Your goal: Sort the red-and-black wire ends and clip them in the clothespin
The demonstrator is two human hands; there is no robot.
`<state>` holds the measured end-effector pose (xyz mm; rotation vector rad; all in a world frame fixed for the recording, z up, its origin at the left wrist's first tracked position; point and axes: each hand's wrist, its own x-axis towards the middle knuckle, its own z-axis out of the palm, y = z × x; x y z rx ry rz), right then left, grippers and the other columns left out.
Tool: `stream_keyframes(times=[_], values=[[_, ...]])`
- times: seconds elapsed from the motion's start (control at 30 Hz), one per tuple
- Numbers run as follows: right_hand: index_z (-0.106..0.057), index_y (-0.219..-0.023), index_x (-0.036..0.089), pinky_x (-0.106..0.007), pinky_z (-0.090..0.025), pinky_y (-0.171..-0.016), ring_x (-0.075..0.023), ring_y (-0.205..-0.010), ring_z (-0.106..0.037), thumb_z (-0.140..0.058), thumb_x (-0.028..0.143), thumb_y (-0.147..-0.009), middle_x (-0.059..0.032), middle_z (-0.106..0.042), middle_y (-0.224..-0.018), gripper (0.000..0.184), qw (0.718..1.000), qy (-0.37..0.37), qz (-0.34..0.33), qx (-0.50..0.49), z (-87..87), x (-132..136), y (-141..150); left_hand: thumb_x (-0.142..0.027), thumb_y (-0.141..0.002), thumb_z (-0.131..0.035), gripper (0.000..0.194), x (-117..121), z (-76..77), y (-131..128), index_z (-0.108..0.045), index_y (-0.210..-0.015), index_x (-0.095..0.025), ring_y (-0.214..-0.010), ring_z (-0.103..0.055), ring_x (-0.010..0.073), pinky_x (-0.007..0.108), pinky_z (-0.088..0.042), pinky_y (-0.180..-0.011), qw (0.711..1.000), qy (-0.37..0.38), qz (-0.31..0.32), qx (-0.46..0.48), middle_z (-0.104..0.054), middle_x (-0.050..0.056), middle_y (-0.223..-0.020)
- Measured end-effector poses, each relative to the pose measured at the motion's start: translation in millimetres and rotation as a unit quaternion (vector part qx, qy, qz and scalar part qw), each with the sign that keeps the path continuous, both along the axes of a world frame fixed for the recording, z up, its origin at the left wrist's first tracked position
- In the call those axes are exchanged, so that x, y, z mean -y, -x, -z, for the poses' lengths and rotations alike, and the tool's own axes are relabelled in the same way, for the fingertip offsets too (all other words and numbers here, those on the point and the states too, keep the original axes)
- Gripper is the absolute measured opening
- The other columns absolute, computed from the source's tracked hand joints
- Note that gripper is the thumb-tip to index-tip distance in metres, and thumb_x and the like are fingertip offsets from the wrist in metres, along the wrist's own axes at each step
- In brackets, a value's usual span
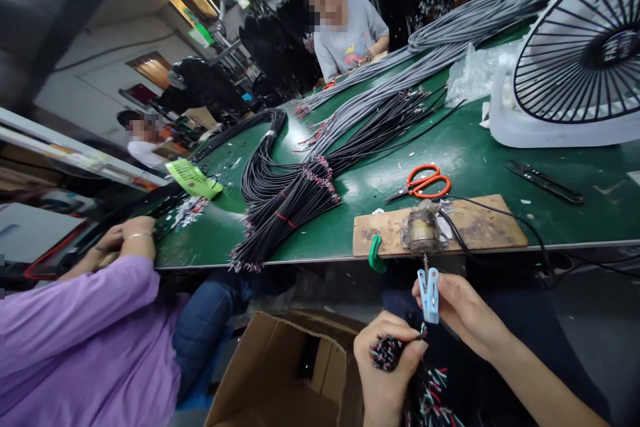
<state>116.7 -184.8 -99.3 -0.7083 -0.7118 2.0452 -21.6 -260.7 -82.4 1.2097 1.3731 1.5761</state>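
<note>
My left hand (387,357) is closed around a bundle of thin black cables (386,352), whose stripped red, white and black wire ends stick out. One wire end rises between its thumb and forefinger, just below a light blue clothespin (429,297). My right hand (457,307) has its fingers on both sides of the clothespin's upper part, pinching it. Above the clothespin, a thin metal shaft (425,261) comes from a small, grimy motor-like cylinder (423,230) fixed on a wooden board (485,223). More wire ends (433,393) hang below my left hand.
Orange-handled scissors (427,181) and black thread snips (545,181) lie on the green table (380,167). Black cable bundles (285,207), grey cables (370,97) and a white fan (560,113) sit farther back. A cardboard box (250,373) stands below, beside a co-worker's purple sleeve (100,300).
</note>
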Motion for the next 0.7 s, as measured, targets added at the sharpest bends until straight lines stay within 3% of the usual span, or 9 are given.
stream_keyframes(times=[0.23,0.57,0.7], values=[[-0.078,-0.077,0.016,-0.023,-0.045,-0.061,-0.0126,-0.063,-0.057,-0.081,0.052,-0.075,-0.0025,-0.067,-0.068,0.037,0.999,0.027,0.004,-0.032,-3.4,-1.8,5.3,-0.006,-0.071,-0.079,0.016,-3.6,-5.4,-4.0,-0.077,-0.072,-0.022,-0.058,-0.066,0.0136,0.021,-0.050,-0.060,0.993,-0.022,-0.004,-0.114,-0.073,-0.002,-0.066],[-0.076,-0.072,0.014,-0.021,-0.045,-0.056,-0.0110,-0.059,-0.056,-0.084,0.052,-0.070,-0.0020,-0.065,-0.066,0.039,0.996,0.052,-0.003,-0.071,-0.3,-1.8,6.4,-0.009,-0.071,-0.080,0.015,-7.2,-6.1,-9.0,-0.079,-0.072,-0.023,-0.060,-0.065,0.0137,0.021,-0.049,-0.062,0.998,0.008,0.024,-0.063,-0.074,-0.002,-0.067],[-0.075,-0.073,0.013,-0.020,-0.045,-0.056,-0.0104,-0.059,-0.055,-0.083,0.054,-0.071,-0.0024,-0.064,-0.069,0.042,0.995,0.042,-0.023,-0.087,2.3,-3.1,5.6,-0.017,-0.075,-0.080,0.006,-7.5,-8.2,-7.0,-0.079,-0.072,-0.022,-0.061,-0.065,0.0156,0.023,-0.048,-0.062,0.997,0.044,0.037,-0.054,-0.074,0.001,-0.068]])
